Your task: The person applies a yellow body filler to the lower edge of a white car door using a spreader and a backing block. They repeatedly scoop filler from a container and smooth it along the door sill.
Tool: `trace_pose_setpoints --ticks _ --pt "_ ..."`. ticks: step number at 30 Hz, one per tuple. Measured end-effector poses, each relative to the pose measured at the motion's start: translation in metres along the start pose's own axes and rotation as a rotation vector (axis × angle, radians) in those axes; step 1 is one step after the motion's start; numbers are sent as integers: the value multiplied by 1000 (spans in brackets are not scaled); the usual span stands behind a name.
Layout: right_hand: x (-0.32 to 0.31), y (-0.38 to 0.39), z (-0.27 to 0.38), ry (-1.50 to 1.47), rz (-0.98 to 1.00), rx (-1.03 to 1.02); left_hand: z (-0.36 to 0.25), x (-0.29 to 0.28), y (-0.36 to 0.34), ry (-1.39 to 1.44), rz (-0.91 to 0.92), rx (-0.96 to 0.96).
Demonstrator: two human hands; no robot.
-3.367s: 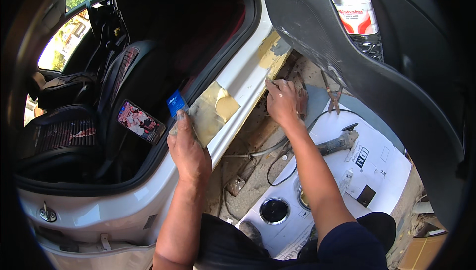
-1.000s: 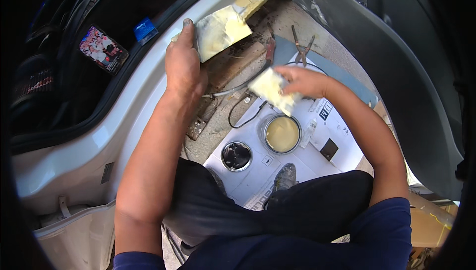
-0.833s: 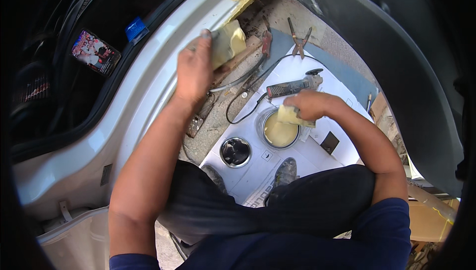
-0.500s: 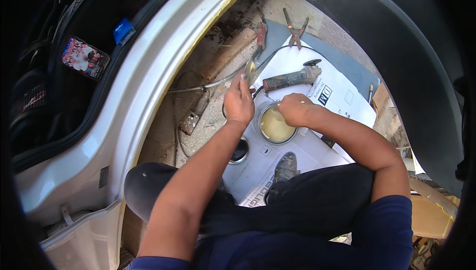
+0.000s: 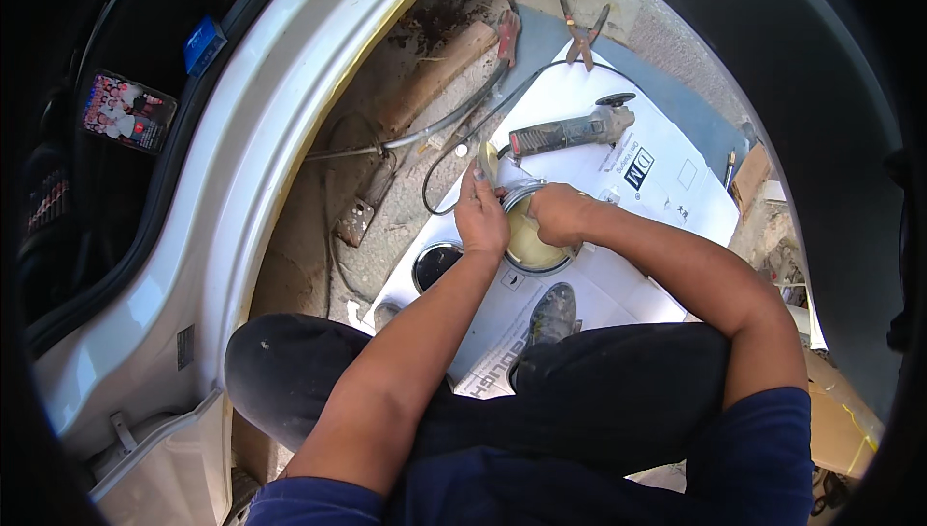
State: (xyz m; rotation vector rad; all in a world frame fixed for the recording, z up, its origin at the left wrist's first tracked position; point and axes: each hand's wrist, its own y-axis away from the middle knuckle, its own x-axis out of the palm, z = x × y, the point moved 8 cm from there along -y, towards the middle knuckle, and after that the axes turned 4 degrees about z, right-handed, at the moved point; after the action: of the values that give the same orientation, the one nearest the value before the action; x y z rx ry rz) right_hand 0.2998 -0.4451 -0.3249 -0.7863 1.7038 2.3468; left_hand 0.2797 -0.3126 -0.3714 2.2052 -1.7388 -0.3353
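My left hand is closed on a flat putty-smeared plate, seen nearly edge-on at the left rim of an open can of cream-coloured putty. My right hand reaches over the can's right side with curled fingers; what it grips is hidden. A round dark lid lies left of the can, partly behind my left forearm. Both sit on white printed cardboard. An angle grinder lies just beyond the can.
The white car sill has a putty-streaked edge. Inside the car are a phone and a blue box. Pliers, cables and a wooden piece lie beyond. A dark door curves along the right, and my bent legs are below.
My left hand has moved with its plate from the sill down and right to the can. My right hand, earlier holding a putty-covered piece, has moved to the can's mouth.
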Motion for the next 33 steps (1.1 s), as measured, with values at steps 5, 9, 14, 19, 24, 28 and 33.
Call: trace_pose_setpoints --ticks 5,9,14,19,24,28,33 --pt "11 -10 -5 -107 21 -98 2 1 -4 41 -20 -18" --pt "10 -1 -3 -488 80 -42 6 -1 -5 96 -33 -38" --pt "20 8 -10 -903 55 67 15 4 -8 271 -8 -71" --pt "50 19 -18 -1382 -6 170 22 3 -6 373 -13 -159" --pt "95 25 -21 -1819 -103 240 24 4 -4 487 -48 -214" --pt "102 35 -7 -2050 -173 188 25 2 -4 526 -66 -236" --pt "103 35 -11 -2155 -206 63 21 2 -2 518 -35 -283"
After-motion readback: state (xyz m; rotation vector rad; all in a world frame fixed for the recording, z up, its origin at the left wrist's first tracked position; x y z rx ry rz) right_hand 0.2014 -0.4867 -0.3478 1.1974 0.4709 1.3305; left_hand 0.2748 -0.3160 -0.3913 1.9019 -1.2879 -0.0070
